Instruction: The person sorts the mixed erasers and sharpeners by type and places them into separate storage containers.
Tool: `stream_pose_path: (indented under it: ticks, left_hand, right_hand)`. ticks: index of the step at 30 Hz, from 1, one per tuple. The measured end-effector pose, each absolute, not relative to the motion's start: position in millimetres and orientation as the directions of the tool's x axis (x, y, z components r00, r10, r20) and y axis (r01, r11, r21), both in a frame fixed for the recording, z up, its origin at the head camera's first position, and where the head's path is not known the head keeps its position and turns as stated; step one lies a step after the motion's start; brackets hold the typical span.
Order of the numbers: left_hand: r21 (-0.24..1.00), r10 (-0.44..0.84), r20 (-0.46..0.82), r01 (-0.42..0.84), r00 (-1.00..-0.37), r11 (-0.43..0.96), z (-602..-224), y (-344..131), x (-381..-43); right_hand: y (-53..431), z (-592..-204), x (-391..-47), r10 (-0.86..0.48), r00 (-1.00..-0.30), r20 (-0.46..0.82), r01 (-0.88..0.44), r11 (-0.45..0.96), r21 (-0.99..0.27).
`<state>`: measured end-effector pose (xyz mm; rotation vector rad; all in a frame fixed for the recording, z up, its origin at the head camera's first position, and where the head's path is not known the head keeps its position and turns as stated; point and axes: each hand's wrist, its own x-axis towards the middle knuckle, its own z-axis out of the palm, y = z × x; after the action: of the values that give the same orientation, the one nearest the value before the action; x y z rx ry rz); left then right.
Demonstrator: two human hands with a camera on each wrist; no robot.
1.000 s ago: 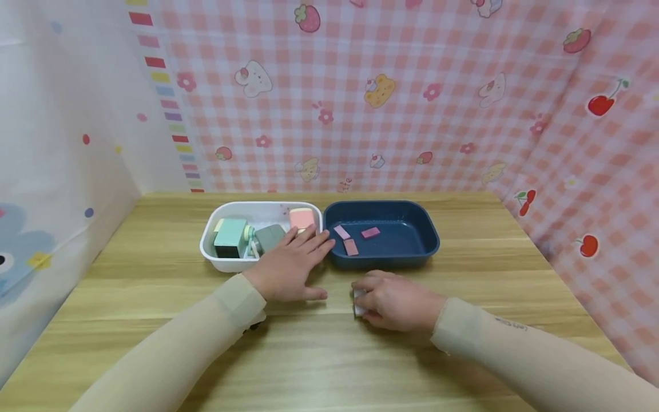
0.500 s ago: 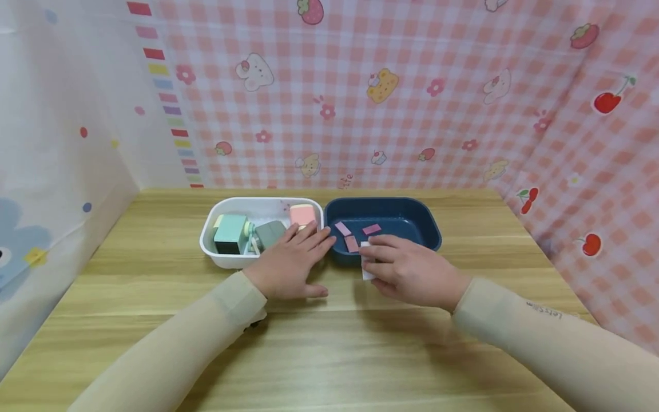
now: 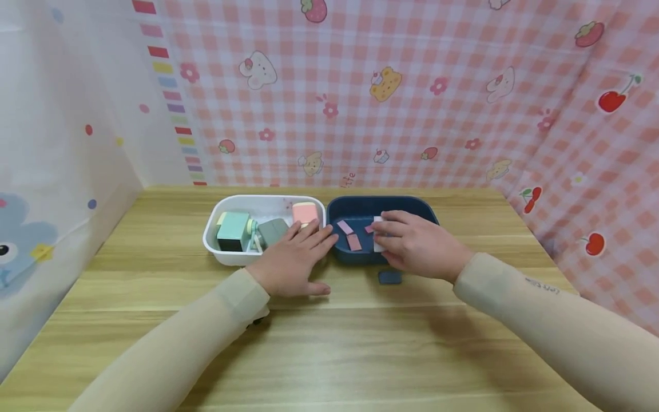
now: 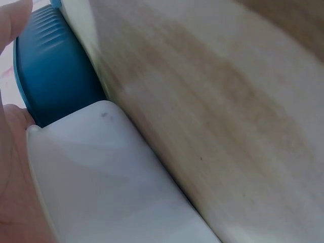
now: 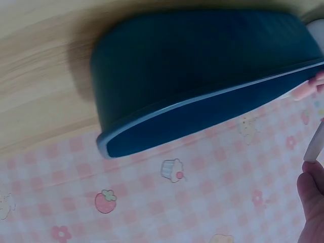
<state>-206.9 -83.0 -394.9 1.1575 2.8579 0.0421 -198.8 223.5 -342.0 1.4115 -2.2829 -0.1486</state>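
Note:
My right hand (image 3: 424, 245) pinches a small flat white piece (image 3: 378, 246) between fingertips and thumb, over the near side of the navy tray (image 3: 381, 199). In the right wrist view the white piece (image 5: 315, 143) sticks up from the fingertips. Several small pink and lilac pieces (image 3: 354, 242) lie in the navy tray, one partly behind the fingers. A small dark blue rectangle (image 3: 389, 277) is on the table in front of it. My left hand (image 3: 290, 260) lies with fingers straight across the near rim of the white tray (image 3: 208, 240), fingertips reaching the navy tray's edge.
Both trays stand side by side on the wooden table (image 3: 319, 355). The white one contains a mint-green block with a black face (image 3: 234, 232), a grey-green piece (image 3: 273, 230) and a pink block (image 3: 305, 212). Patterned cloth (image 3: 309, 103) hangs behind and at the sides.
My right hand has lifted the white piece from the table and carried it forward over the navy tray. The dark blue rectangle now shows on the table. The left hand stays put.

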Motion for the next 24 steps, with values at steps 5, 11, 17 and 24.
stream_pose_path:
  ticks: [5,11,17,24]
  left_hand:
    - [0.045,0.696,-0.043,0.695,-0.716,0.718,-394,-83,-207]
    - [0.046,0.696,-0.04,0.694,-0.717,0.718,-395,-83,-207]
    - [0.035,0.691,-0.042,0.69,-0.722,0.723,-396,-83,-208]
    - [0.034,0.688,-0.051,0.687,-0.724,0.726,-396,-83,-208]
  right_hand:
    - [228,-342,-206,-0.86,-0.41,0.304,-0.819,0.494,0.292]
    - [232,-340,-214,-0.842,-0.473,0.261,-0.801,0.534,0.27]
    - [231,-338,-220,-0.836,-0.49,0.246,-0.796,0.544,0.264]
    - [229,-340,-228,-0.836,-0.489,0.247,-0.795,0.544,0.267]
